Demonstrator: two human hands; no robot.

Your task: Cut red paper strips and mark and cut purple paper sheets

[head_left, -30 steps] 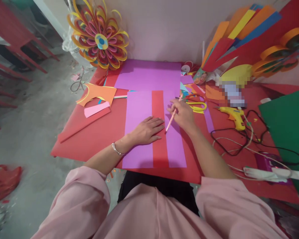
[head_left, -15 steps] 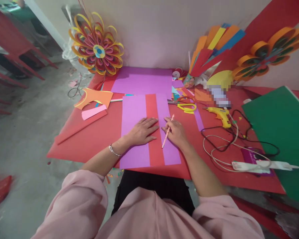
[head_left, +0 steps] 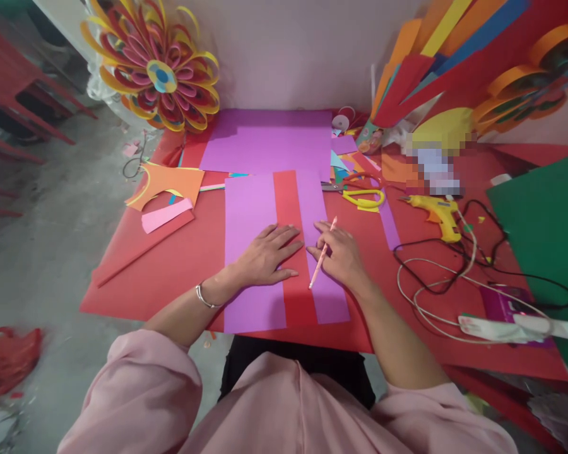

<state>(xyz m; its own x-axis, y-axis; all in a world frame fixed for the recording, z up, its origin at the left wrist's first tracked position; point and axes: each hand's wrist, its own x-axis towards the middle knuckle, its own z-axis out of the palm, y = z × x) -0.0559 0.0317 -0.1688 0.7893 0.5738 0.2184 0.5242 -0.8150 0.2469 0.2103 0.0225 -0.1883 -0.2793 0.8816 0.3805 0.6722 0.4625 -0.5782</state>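
My left hand [head_left: 271, 253] lies flat with its fingers apart, pressing on a red paper strip [head_left: 299, 306] and the purple paper sheet [head_left: 250, 309] beneath it. The strip runs lengthwise over the sheet, leaving purple on both sides. In my right hand [head_left: 343, 257] a pink patterned pencil [head_left: 322, 253] is gripped at a slant, its lower end towards me. The fingertips of that hand rest on the purple to the right of the strip. Scissors [head_left: 364, 198] with a yellow and a red handle lie just beyond the sheet, blades partly hidden.
Another purple sheet [head_left: 265, 142] lies behind. Orange [head_left: 165, 186] and pink paper pieces [head_left: 167, 215] are at left. A yellow glue gun [head_left: 438, 214], tangled cables, a white power strip [head_left: 492, 328] and a green board [head_left: 544, 221] occupy the right. A paper flower [head_left: 161, 77] stands back left.
The camera view has shifted slightly, so the flower and the right-hand items sit farther outward. Both hands keep nearly the same pose on the paper.
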